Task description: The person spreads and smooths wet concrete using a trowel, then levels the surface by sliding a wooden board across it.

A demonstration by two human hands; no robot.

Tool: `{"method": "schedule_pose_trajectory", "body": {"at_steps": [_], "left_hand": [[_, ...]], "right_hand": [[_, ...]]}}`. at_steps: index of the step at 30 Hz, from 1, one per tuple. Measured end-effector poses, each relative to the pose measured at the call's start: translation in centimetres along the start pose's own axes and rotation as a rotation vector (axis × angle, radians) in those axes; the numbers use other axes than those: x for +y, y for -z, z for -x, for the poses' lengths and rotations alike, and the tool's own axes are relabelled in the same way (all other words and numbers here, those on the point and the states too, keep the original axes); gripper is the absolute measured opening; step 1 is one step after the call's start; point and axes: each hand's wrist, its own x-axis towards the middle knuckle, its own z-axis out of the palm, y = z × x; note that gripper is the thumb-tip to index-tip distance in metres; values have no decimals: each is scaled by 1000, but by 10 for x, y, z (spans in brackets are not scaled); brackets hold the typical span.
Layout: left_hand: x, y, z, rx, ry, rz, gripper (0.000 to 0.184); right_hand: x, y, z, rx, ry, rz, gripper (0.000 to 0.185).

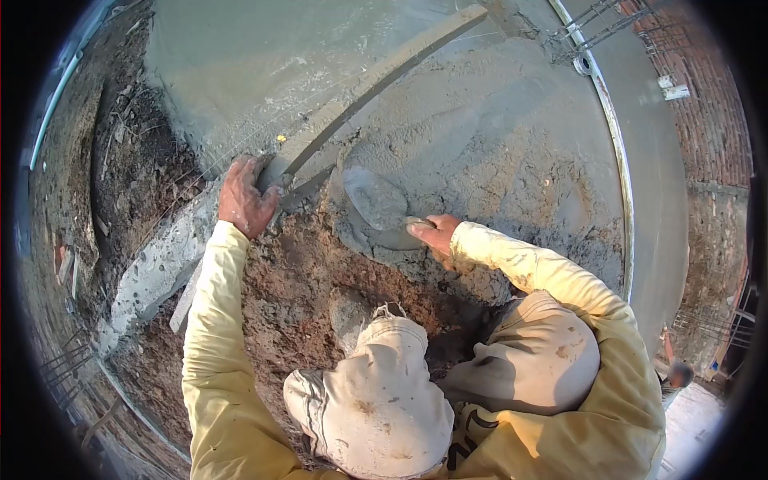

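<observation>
My left hand (246,198) is at the near end of a long, straight, mortar-coated board (384,76), its fingers bent over that end. From there the board runs away to the upper right across grey wet concrete (496,120). In my right hand (438,234) is a trowel (414,222), gripped by the handle, low over the concrete's near edge. Its blade is partly hidden in the grey mix. Just beyond it is a smooth, wet, rounded patch (374,198).
Reddish-brown soil (280,272) lies between my knees and the concrete. A rough concrete strip (156,268) is at left, with a thin string above it. A pale pipe (620,152) runs down the right side, near rebar (588,28) and a brick wall (704,120). Another person (678,376) is at lower right.
</observation>
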Motion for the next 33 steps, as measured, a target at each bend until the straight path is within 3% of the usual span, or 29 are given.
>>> {"method": "schedule_pose_trajectory", "body": {"at_steps": [2, 3, 5, 7, 9, 15, 17, 18, 21, 22, 25, 29, 32, 33], "left_hand": [[-5, 10, 1, 10, -2, 14, 55], [-8, 15, 4, 9, 2, 11, 55], [-10, 16, 10, 2, 7, 18, 55], [-11, 20, 7, 13, -2, 27, 54], [-11, 18, 5, 87, -39, 19, 51], [-11, 16, 0, 115, -67, 7, 51], [-18, 13, -2, 136, -88, -14, 52], [-21, 9, -2, 143, -102, -20, 53], [-29, 0, -9, 155, -158, -179, 55], [-24, 4, -13, 38, -71, -57, 56], [-25, -4, -27, -26, -19, -90, 57], [-52, -31, -43, -33, -39, -119, 59], [-65, -44, -55, -69, -38, -173, 61], [-66, -47, -58, -108, -20, -181, 62]], "right_hand": [[-5, 33, 23, -15, 74, 163, 74], [3, 42, 21, 123, 114, 153, 74], [0, 63, 13, 310, 59, -115, 86], [-11, 92, -5, 188, 55, -273, 82], [-39, 103, -13, 137, -71, -166, 80], [-76, 50, 8, -41, -65, 426, 81], [-41, 41, -20, 82, 155, 706, 83], [-30, 35, -13, 265, 218, 678, 81], [-18, 33, 28, 112, -169, 171, 77], [-4, 31, 35, 99, -123, 280, 74], [44, 30, 47, 181, 0, 642, 66], [90, 59, 73, 437, -160, 377, 67], [102, 58, 109, 477, -279, -104, 73], [117, 55, 112, 587, -184, -14, 66]]}}
